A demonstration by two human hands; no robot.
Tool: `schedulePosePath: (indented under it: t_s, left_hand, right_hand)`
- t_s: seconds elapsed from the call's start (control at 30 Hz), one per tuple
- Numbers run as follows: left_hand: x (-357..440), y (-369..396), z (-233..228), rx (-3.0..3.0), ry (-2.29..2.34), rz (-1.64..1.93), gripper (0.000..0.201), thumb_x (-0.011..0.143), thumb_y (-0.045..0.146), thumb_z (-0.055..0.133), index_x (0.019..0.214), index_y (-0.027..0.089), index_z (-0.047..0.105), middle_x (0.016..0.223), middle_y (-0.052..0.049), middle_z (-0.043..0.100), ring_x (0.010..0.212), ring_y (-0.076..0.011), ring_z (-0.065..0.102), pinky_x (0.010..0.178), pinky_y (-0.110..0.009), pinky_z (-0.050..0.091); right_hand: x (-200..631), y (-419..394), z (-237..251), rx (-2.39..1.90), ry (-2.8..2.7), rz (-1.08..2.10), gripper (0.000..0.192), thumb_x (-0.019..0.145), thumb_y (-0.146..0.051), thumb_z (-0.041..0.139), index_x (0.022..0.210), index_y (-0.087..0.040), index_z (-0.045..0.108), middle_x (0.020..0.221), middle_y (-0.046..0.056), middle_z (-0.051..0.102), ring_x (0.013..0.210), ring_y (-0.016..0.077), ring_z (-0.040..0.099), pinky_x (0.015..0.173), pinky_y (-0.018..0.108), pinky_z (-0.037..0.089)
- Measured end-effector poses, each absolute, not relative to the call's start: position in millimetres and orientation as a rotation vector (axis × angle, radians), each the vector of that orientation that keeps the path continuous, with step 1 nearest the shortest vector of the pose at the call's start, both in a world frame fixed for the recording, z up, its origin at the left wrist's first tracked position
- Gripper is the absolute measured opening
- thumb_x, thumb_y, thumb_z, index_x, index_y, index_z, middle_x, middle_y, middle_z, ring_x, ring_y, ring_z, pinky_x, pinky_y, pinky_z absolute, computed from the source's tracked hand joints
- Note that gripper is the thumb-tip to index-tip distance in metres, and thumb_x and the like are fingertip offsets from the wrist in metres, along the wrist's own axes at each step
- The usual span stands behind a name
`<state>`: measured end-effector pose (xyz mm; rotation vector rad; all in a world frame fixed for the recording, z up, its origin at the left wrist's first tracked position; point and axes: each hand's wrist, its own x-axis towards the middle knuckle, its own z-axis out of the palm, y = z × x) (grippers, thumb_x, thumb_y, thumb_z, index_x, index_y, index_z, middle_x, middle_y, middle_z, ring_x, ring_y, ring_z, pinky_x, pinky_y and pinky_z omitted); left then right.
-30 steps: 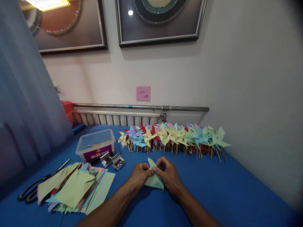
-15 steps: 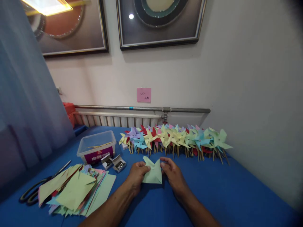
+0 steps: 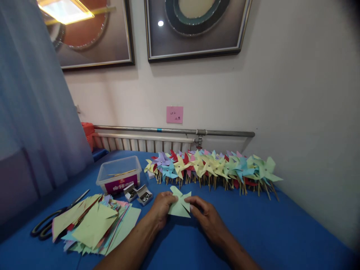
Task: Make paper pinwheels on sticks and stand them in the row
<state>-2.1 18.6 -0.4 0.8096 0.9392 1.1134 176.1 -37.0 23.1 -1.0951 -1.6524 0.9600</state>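
Observation:
A pale green paper square with cut slits (image 3: 179,204) hangs above the blue table in front of me, a corner or two curled inward. My left hand (image 3: 163,208) is closed on its left side, thumb on top. At its right edge, my right hand (image 3: 203,212) pinches a flap beside a slit between thumb and forefinger. Left of my left forearm lies a stack of cut coloured paper sheets (image 3: 94,225). Two small open boxes of metal pins (image 3: 144,197) stand just beyond my left hand.
Finished paper pinwheels on sticks (image 3: 210,167) lie in a long row at the back. A clear plastic tub (image 3: 119,176) holds a few thin sticks. Black-handled scissors (image 3: 46,223) lie at left. The blue table (image 3: 253,232) meets the wall (image 3: 309,131) on the right.
My right hand has moved from the paper's upper right corner to a flap lower on its right edge. The paper has turned slightly, showing its slits. The whole view has shifted a little.

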Motion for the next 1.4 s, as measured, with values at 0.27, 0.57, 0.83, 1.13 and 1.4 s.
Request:
schedulePosePath:
  t_s: [0.27, 0.57, 0.83, 1.13, 1.4]
  left_hand:
    - [3.2, 14.2, 2.0, 0.850, 1.001, 1.145, 0.026, 0.054, 0.022, 0.078, 0.063, 0.017, 0.055, 0.051, 0.002, 0.056, 0.043, -0.0093, 0.046, 0.047, -0.024, 0.033]
    - [3.2, 16.2, -0.7, 0.828, 0.954, 1.121, 0.027, 0.053, 0.020, 0.080, 0.060, 0.018, 0.053, 0.049, 0.002, 0.054, 0.042, -0.0091, 0.045, 0.047, -0.024, 0.032]
    - [2.5, 14.2, -1.9, 0.878, 0.952, 1.093, 0.027, 0.057, 0.024, 0.080, 0.061, 0.017, 0.054, 0.050, 0.003, 0.054, 0.043, -0.0087, 0.044, 0.048, -0.023, 0.031]
    - [6.6, 12.8, -0.5, 0.927, 1.003, 1.089, 0.028, 0.055, 0.027, 0.080, 0.060, 0.018, 0.054, 0.051, 0.001, 0.058, 0.044, -0.0099, 0.047, 0.048, -0.024, 0.034]
    - [12.4, 8.8, 1.2, 0.958, 1.054, 1.062, 0.021, 0.054, 0.024, 0.075, 0.058, 0.018, 0.055, 0.048, 0.002, 0.057, 0.043, -0.0098, 0.045, 0.047, -0.023, 0.031]
  right_hand:
    - [179.9, -34.4, 24.2, -1.107, -1.739, 0.932, 0.029, 0.093, -0.036, 0.056, 0.112, -0.022, 0.072, 0.098, 0.004, 0.073, 0.092, 0.0231, 0.066, 0.083, 0.033, 0.050]
    - [180.9, -33.6, 24.8, -1.098, -1.779, 0.915, 0.027, 0.088, -0.027, 0.055, 0.107, -0.023, 0.074, 0.094, 0.005, 0.071, 0.091, 0.0227, 0.065, 0.083, 0.033, 0.049]
    - [179.0, -32.1, 20.7, -1.069, -1.642, 1.073, 0.027, 0.086, -0.029, 0.057, 0.107, -0.021, 0.071, 0.094, 0.004, 0.070, 0.084, 0.0204, 0.063, 0.077, 0.033, 0.049]
    - [167.6, -17.2, -2.1, -1.035, -1.236, 1.194, 0.059, 0.076, -0.051, 0.074, 0.125, -0.021, 0.057, 0.094, 0.005, 0.071, 0.083, 0.0238, 0.068, 0.076, 0.038, 0.053]
    - [152.0, -14.5, -6.3, -1.139, -1.139, 1.128, 0.061, 0.071, -0.042, 0.074, 0.123, -0.019, 0.053, 0.074, 0.000, 0.070, 0.061, 0.0194, 0.061, 0.059, 0.031, 0.048]
